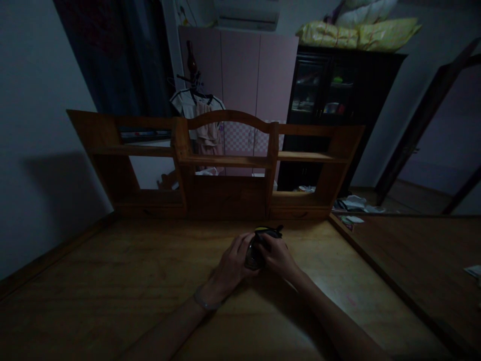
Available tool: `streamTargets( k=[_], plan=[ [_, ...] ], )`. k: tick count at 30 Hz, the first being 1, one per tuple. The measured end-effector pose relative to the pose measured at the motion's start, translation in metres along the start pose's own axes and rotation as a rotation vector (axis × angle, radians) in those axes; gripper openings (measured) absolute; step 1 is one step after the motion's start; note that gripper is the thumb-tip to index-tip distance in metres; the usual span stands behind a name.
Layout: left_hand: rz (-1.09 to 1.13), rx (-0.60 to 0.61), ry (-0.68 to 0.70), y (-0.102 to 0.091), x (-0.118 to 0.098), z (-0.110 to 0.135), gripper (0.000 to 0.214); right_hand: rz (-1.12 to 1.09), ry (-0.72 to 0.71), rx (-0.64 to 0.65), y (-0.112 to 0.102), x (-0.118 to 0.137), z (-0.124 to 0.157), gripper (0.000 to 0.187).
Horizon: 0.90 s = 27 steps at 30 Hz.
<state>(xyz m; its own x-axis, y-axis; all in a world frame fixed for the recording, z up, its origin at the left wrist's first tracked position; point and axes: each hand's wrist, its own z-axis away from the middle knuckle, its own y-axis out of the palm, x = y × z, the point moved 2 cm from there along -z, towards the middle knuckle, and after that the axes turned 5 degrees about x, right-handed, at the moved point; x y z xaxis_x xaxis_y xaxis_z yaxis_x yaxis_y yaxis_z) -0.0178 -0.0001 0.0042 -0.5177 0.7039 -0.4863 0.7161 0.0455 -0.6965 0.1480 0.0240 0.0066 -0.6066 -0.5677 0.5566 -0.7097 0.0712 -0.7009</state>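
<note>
A small dark, rounded object (254, 256) with a shiny surface sits between my two hands, low over the wooden surface; its kind is too dim to make out. My left hand (235, 258) curls round its left side, with a band on the wrist. From the right, my right hand (277, 254) has its fingers closed at the object's upper part, and the fingertips are partly hidden. Just beyond the fingers shows a black and yellow piece (268, 231) with a dark tab at its right; whether it belongs to the same object I cannot tell.
A wooden shelf unit (229, 160) with small compartments stands along the far edge of the wooden surface (150, 271). A raised edge (376, 271) runs down the right side. Behind are pink wardrobe doors (240, 75), a black cabinet (338, 100) and hanging clothes (205, 115).
</note>
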Motion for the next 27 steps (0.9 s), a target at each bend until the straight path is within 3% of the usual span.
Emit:
streamTargets(
  k=[12, 27],
  plan=[
    [-0.037, -0.014, 0.009, 0.0003, 0.0004, 0.0001, 0.086, 0.110, 0.100, -0.023, -0.0025, 0.0003, 0.0016, 0.013],
    [-0.056, -0.029, -0.002, -0.0031, -0.0034, -0.0005, 0.082, 0.192, 0.040, -0.001, -0.0004, 0.0028, 0.0020, 0.020]
  ],
)
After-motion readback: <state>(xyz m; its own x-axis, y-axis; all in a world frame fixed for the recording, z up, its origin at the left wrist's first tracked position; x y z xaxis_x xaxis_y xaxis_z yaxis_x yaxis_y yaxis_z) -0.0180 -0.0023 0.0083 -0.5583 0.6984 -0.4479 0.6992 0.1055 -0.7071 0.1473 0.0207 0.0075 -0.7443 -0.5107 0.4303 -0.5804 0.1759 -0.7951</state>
